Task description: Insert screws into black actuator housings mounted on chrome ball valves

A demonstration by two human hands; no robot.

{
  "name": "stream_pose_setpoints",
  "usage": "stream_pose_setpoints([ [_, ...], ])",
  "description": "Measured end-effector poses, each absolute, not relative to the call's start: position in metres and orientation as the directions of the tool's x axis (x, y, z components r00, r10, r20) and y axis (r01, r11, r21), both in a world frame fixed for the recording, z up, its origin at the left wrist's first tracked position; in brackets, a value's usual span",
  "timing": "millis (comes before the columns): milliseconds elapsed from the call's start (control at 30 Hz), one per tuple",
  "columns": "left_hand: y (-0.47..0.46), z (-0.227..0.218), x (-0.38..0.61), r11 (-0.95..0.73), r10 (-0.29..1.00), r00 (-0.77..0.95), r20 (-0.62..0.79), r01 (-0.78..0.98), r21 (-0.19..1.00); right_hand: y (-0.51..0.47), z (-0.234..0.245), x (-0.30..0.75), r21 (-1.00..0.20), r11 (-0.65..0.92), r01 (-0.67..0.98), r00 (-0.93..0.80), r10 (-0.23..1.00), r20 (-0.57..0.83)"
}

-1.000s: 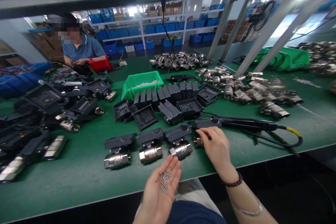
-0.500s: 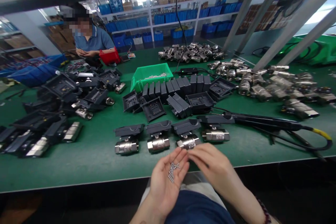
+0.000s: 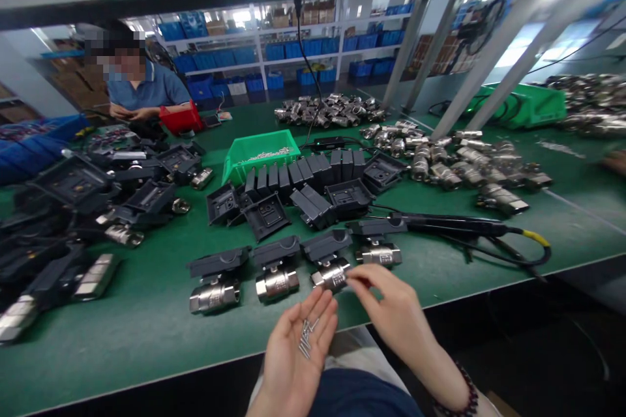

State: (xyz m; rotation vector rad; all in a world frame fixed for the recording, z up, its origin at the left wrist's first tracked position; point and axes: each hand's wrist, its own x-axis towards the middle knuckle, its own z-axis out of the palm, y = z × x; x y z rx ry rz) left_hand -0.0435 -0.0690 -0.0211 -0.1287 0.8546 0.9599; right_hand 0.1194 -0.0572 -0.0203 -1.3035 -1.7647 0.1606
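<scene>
My left hand, palm up and slightly cupped, carries several small silver screws near the bench's front edge. Just right of it, my right hand has thumb and forefinger pinched together; whatever they hold is too small to make out. Those fingertips are beside the third metal ball valve in a front row. Dark grey plastic housings sit on top of the row's valves, such as this housing. Left of it stand a second valve and another; the rightmost valve is partly behind my right hand.
Behind the row lie dark housings and a green bin of small parts. A corded black power screwdriver rests at right. Loose valves are heaped beyond. Assembled units crowd the left. A co-worker sits across the bench.
My view has swung to the right, so the bench things appear further left. My right hand has moved slightly away from my left palm, its fingers still pinched. The screws stay in my left palm.
</scene>
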Motion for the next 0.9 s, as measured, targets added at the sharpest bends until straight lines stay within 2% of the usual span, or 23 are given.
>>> stream_pose_setpoints([
  [100,-0.068,-0.022,-0.042,0.605,0.646,0.292,-0.706,-0.759,0.24,-0.039,-0.034,0.154,-0.494,0.22,0.841,0.244,0.661,0.71],
  [200,-0.068,-0.021,-0.04,0.614,0.637,0.314,-0.704,-0.759,0.217,-0.025,-0.05,0.176,-0.481,0.117,0.869,0.321,0.608,0.726],
  [567,-0.068,-0.021,-0.04,0.601,0.635,0.277,-0.721,-0.764,0.236,-0.017,-0.058,0.169,-0.468,0.11,0.877,0.355,0.51,0.784],
  [900,-0.067,-0.021,-0.038,0.593,0.623,0.286,-0.728,-0.78,0.201,-0.016,-0.062,0.171,-0.377,0.101,0.921,0.271,0.53,0.804],
])
